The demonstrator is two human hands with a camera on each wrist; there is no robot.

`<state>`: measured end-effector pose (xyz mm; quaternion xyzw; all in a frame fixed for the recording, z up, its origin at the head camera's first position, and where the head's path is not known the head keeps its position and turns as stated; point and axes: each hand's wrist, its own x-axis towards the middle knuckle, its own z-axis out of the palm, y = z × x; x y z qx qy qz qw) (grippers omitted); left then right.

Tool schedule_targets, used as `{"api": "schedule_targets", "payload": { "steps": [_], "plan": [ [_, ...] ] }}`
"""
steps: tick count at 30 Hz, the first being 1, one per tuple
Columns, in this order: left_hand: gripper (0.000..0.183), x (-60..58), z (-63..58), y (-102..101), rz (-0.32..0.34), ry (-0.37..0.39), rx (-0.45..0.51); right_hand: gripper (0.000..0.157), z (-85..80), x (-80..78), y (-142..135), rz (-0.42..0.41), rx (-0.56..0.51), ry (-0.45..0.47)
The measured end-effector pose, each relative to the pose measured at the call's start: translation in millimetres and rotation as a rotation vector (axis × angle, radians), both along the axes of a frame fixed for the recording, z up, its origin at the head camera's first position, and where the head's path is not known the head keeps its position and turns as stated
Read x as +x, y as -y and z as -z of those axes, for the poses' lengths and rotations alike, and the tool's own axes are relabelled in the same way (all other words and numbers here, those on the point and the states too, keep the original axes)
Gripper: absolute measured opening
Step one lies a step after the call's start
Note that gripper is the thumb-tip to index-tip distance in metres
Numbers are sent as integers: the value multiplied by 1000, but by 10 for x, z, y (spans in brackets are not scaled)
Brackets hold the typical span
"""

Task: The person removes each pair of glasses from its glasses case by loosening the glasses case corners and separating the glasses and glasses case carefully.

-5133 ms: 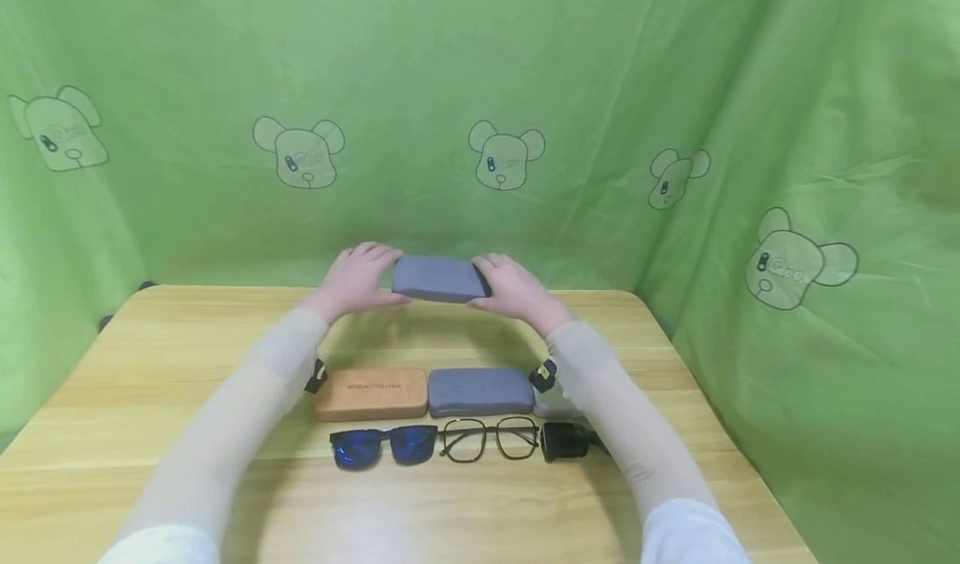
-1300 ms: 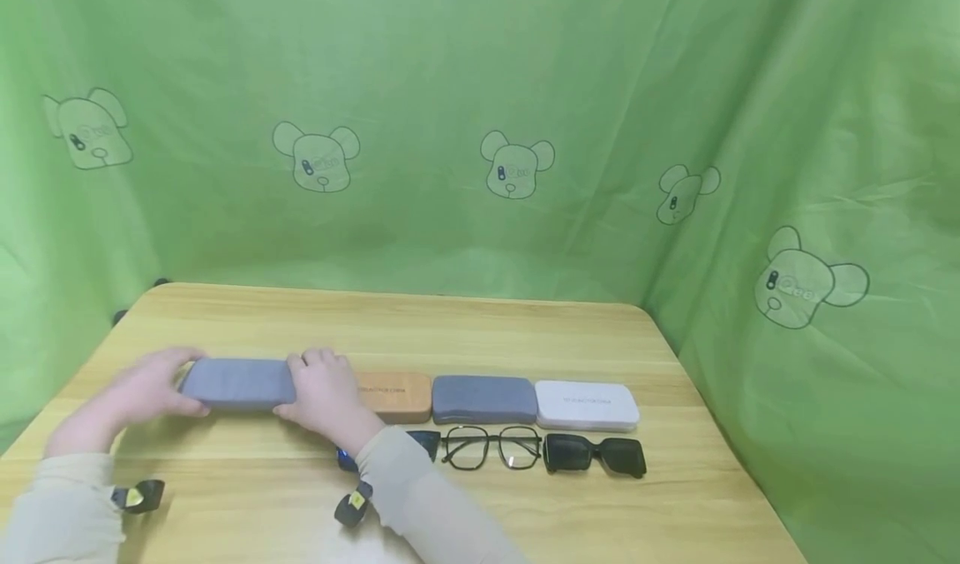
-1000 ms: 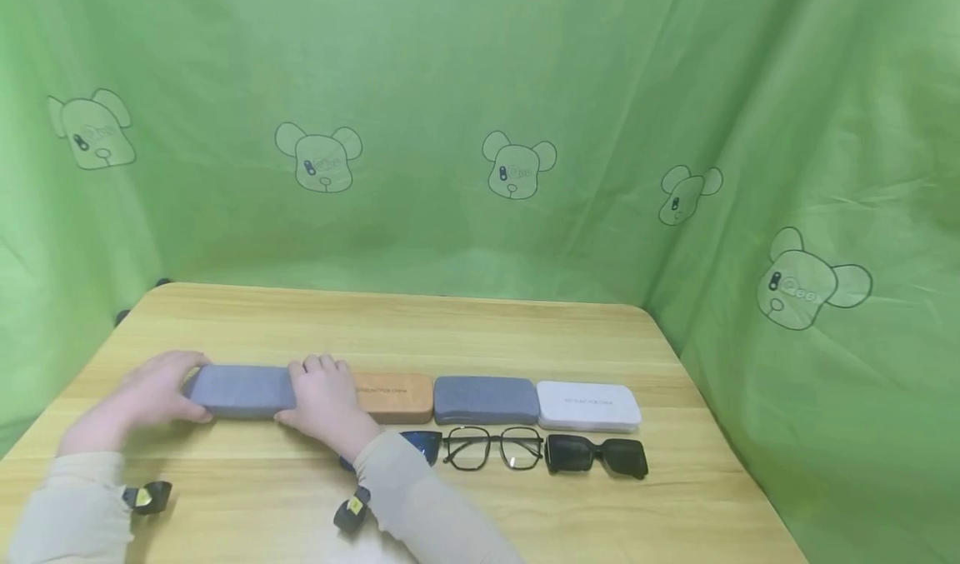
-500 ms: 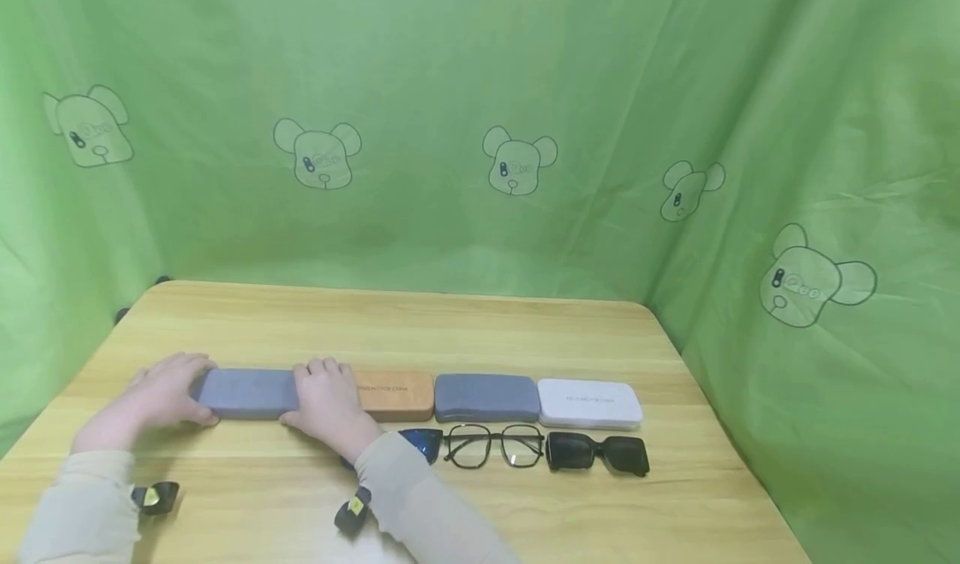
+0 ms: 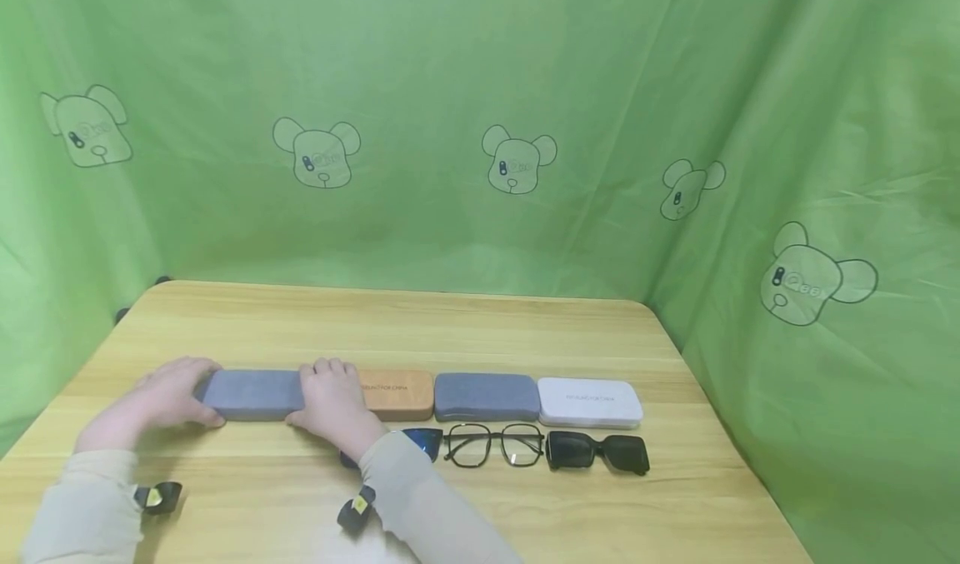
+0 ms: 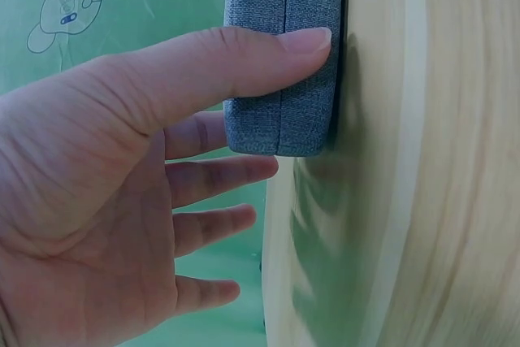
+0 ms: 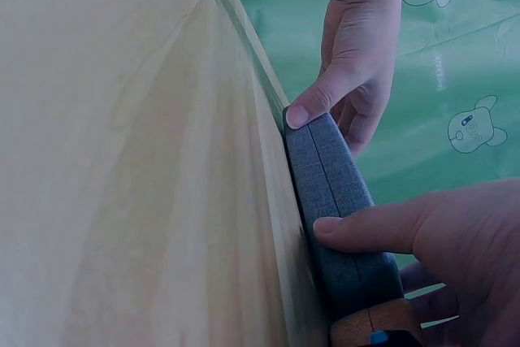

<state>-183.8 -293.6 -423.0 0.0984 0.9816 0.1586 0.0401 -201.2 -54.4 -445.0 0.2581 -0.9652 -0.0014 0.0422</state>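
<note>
A blue-grey fabric glasses case (image 5: pixel 253 395) lies closed on the table at the left end of a row of cases. My left hand (image 5: pixel 163 397) holds its left end; in the left wrist view the thumb (image 6: pixel 244 62) presses the front side and the fingers reach behind. My right hand (image 5: pixel 333 401) grips the right end, its thumb on the front side in the right wrist view. An orange-brown case (image 5: pixel 397 396) touches that end, partly hidden by my right hand. Blue-lensed sunglasses (image 5: pixel 423 443) lie in front, mostly covered by my right forearm.
Further right in the row are a second blue-grey case (image 5: pixel 486 397) and a white case (image 5: pixel 590 402). Black-framed clear eyeglasses (image 5: pixel 493 446) and black sunglasses (image 5: pixel 597 452) lie in front of them. A green curtain (image 5: pixel 420 214) hangs behind the wooden table (image 5: pixel 420 331).
Both hands carried the blue-grey case from above the table's back down to the row's left end. It then slid slightly right, up against the orange-brown case.
</note>
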Motion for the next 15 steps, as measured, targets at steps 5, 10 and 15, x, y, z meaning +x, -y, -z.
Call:
{"api": "schedule_targets", "payload": {
  "steps": [5,10,15],
  "plan": [
    [85,-6,-4,-31,10,14,7,67,8,-8,-29,7,-15,19],
    [87,-3,-6,-42,12,32,14,71,7,-6,-54,2,-3,16],
    [94,33,-12,-37,22,16,49,81,1,-5,-66,-10,3,7]
  ]
}}
